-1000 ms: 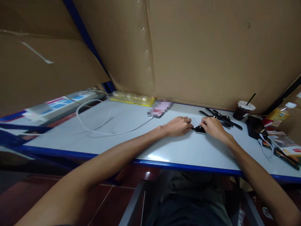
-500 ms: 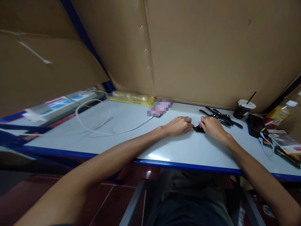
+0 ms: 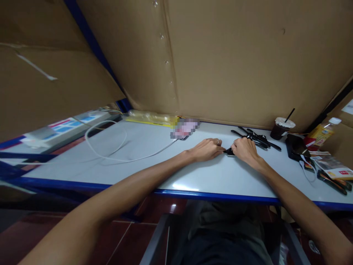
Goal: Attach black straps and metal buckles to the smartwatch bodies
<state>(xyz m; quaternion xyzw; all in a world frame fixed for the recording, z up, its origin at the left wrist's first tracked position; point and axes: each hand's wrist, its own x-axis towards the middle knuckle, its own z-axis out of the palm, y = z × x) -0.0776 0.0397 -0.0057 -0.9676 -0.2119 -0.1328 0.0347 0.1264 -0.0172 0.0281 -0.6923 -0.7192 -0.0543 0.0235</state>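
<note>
My left hand (image 3: pixel 208 149) rests on the white table (image 3: pixel 209 175), its fingers pinched at the left end of a small black piece (image 3: pixel 229 151). Close beside it, my right hand (image 3: pixel 245 149) curls over the right side of that same piece, with thumb and fingers closed. Most of the piece is hidden under the fingers, so its kind is unclear. Just behind my right hand lies a loose pile of several slim black pieces (image 3: pixel 264 141) with long thin arms and small white marks.
Toward the right stand a lidded dark drink cup (image 3: pixel 280 129) with a straw, a black box (image 3: pixel 292 147), a bottle (image 3: pixel 328 130) and packets (image 3: pixel 335 167). A white cable (image 3: pixel 135 160) runs to a blurred phone (image 3: pixel 185 129). Clear packaging (image 3: pixel 151 117) lies along the cardboard wall (image 3: pixel 220 66).
The view has shifted slightly, so things appear a little further left. Both hands stay closed on the small black piece, with barely any change in their pose.
</note>
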